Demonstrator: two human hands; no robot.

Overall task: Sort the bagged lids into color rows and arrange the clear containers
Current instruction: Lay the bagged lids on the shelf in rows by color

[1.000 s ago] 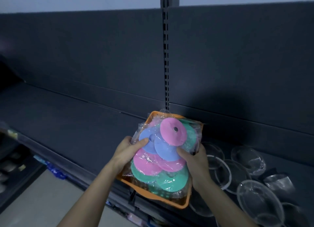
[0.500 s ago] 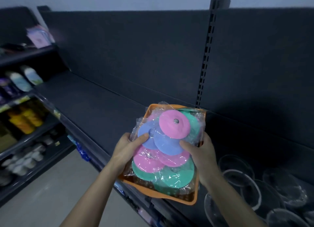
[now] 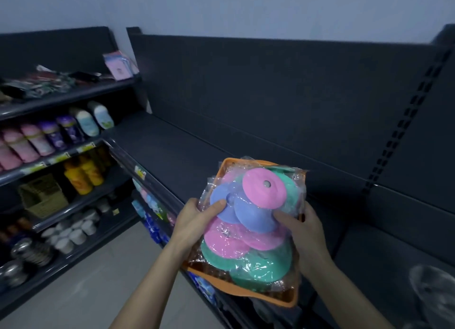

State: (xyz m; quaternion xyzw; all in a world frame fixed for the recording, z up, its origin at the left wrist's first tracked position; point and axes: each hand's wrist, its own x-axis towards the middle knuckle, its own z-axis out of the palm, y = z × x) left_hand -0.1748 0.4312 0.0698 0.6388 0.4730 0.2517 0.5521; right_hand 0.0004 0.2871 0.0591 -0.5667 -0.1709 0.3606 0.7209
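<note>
An orange tray (image 3: 266, 295) carries a pile of bagged round lids in pink (image 3: 262, 192), blue (image 3: 251, 217) and green (image 3: 263, 264), each in clear plastic. My left hand (image 3: 194, 220) grips the tray's left side, its thumb pressing on a blue lid. My right hand (image 3: 304, 232) grips the right side, thumb on the lids. The tray is held in the air above the front edge of the dark shelf (image 3: 177, 156). One clear container (image 3: 433, 291) shows blurred at the lower right.
The dark shelf board stretches bare to the left and back, with a slotted upright (image 3: 403, 129) at the right. A neighbouring rack on the left holds bottles (image 3: 81, 173), tubes (image 3: 49, 136), cups (image 3: 71, 232) and a basket (image 3: 41, 195). Below is pale floor (image 3: 81, 291).
The view has swung left: the clear containers have slid almost out of sight at the right, and the stocked rack has come into view. Both hands keep holding the tray of lids.
</note>
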